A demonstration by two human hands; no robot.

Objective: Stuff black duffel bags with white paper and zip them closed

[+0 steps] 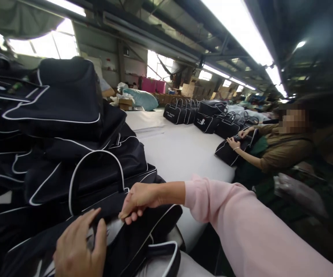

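Observation:
A black bag with white piping lies at the near edge of a white table. My left hand rests flat on its near part, fingers spread. From the right, in a pink sleeve, my right hand reaches in and pinches the bag's fabric at its top edge. A tall heap of the same black bags rises just behind and to the left of both hands.
A person in an olive top sits at the table's right side with both hands on another black bag. More black bags stand in rows at the far end. Boxes and bundles lie beyond.

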